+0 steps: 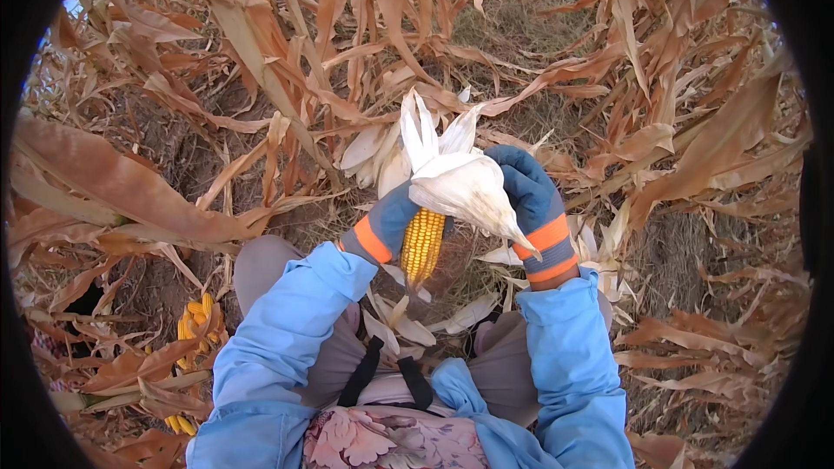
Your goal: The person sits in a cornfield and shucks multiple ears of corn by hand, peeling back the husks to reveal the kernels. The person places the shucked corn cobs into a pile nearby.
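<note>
My left hand, in a dark blue glove with an orange band, grips an ear of yellow corn whose kernels are bare on the lower part and whose tip points towards me. Pale dry husk is folded back from the ear, with strips sticking up and one large leaf spread between the hands. My right hand, gloved alike, is closed on the right edge of that husk; its fingertips are partly hidden. The upper end of the ear is covered by husk and glove.
Dry corn stalks and leaves stand or lean on both sides and ahead. Several husked yellow ears lie at the lower left, with more nearer. Loose husks lie on the ground between my knees, others beside my right wrist.
</note>
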Demonstrator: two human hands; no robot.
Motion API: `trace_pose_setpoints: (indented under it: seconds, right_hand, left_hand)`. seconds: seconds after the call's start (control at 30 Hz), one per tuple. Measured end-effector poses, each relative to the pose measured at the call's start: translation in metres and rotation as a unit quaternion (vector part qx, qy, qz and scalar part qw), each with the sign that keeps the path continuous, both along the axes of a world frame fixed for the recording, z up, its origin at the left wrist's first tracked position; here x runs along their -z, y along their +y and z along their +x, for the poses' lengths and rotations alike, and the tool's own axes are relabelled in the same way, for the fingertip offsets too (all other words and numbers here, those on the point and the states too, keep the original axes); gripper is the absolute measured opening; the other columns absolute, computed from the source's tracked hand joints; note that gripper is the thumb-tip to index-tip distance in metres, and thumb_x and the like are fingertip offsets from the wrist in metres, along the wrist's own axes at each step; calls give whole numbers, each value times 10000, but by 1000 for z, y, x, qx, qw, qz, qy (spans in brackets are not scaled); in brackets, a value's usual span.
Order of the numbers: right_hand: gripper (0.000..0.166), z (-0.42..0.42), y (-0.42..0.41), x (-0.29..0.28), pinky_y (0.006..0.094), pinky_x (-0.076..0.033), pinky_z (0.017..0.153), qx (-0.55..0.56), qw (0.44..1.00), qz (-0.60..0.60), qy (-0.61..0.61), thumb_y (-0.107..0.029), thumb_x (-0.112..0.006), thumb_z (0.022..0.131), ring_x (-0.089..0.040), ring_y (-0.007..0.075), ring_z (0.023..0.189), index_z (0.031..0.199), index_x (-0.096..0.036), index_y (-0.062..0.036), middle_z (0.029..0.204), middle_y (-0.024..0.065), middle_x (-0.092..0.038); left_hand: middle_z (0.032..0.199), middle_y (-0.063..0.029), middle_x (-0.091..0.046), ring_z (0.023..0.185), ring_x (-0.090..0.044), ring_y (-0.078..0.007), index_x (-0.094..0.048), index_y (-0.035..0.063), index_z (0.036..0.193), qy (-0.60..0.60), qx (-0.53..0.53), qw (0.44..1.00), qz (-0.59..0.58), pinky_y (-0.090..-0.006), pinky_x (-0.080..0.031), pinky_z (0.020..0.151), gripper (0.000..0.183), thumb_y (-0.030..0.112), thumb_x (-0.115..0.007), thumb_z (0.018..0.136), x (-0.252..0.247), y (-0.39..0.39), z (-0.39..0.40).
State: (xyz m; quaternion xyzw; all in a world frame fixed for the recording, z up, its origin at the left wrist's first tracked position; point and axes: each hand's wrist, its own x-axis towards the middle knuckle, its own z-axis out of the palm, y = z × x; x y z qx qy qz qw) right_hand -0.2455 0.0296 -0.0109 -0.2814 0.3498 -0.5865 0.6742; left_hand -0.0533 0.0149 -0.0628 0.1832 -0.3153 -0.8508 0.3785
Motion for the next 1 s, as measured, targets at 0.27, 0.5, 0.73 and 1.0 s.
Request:
trace_pose_setpoints:
  seconds: [0.27,0.5,0.73,1.0]
  right_hand:
    - [523,23,-1,17,276,-482,779,-28,945,-164,280,-103,-657,708,-559,163,930,1182,-457,-8,1052,99,-550]
    - [686,27,-3,22,295,-456,843,-77,955,-169,231,-254,-803,617,-544,145,967,1180,-485,-25,1069,67,-567]
    - [488,33,-6,38,279,-449,829,-154,930,-174,286,-92,-719,666,-560,129,932,1118,-546,-24,1031,31,-600]
    - [308,38,2,30,259,-475,736,-41,979,-60,193,-43,-586,812,-578,125,843,1112,-544,15,978,54,-614]
  left_hand:
    - [1088,-109,-567,913,-589,-238,-435,39,1235,43,1,998,36,-394,-511,781,631,402,-652,767,14,2,5]
    - [1055,-98,-569,895,-583,-200,-456,42,1218,-53,25,998,-5,-353,-508,753,520,312,-637,812,18,6,3]
    - [1081,-65,-555,964,-541,-158,-481,31,1185,-180,2,976,-120,-299,-460,843,451,175,-661,797,43,8,-4]
    - [930,-48,-610,832,-570,-137,-556,29,1091,-224,42,969,-99,-280,-467,744,358,243,-641,816,25,16,-8]
